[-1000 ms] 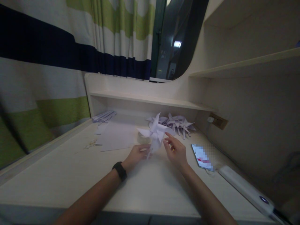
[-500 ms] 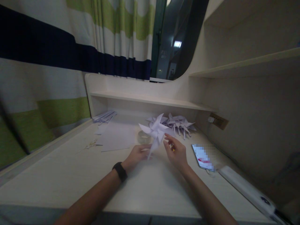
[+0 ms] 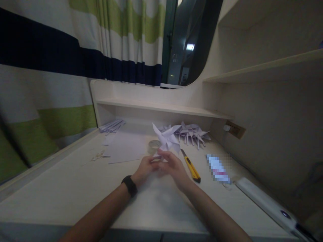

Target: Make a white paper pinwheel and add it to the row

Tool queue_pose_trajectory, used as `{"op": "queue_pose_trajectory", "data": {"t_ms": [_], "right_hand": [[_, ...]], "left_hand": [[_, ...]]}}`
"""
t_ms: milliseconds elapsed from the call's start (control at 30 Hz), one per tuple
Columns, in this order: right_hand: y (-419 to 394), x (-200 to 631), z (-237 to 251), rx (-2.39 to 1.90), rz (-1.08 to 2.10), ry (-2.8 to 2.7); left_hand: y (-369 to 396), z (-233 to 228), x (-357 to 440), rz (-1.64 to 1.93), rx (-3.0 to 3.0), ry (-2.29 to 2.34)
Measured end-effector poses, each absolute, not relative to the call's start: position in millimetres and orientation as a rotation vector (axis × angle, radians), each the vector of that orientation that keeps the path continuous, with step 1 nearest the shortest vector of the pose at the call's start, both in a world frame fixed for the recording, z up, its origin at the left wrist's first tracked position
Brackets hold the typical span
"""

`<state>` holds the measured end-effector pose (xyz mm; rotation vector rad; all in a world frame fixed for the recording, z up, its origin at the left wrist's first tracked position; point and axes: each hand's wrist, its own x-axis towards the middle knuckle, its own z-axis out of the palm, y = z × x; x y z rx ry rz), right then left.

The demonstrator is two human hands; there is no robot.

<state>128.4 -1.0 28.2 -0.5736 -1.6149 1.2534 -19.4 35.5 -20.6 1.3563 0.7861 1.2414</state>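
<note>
Since the paper pinwheel (image 3: pixel 167 138) looks light and crushable, left hand (image 3: pixel 145 167) and right hand (image 3: pixel 171 165) pinch its near stem together, away from the blades.

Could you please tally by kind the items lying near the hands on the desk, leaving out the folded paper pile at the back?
Paper pinwheel, held by left hand and right hand: 1
Yellow utility knife: 1
Tape roll: 1
Phone: 1
Flat white sheet: 1
Total: 5
</note>
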Motion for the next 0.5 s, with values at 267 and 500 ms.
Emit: {"op": "queue_pose_trajectory", "data": {"t_ms": [267, 500], "right_hand": [[13.7, 151.0, 13.1, -1.192, 0.549, -1.82], [11.2, 130.9, -5.5, -1.305, 0.418, -1.977]], "left_hand": [[37.1, -16.5, -23.5, 1.216, 1.146, 0.653], [40.0, -24.6, -20.2, 1.296, 1.22, 0.666]]}}
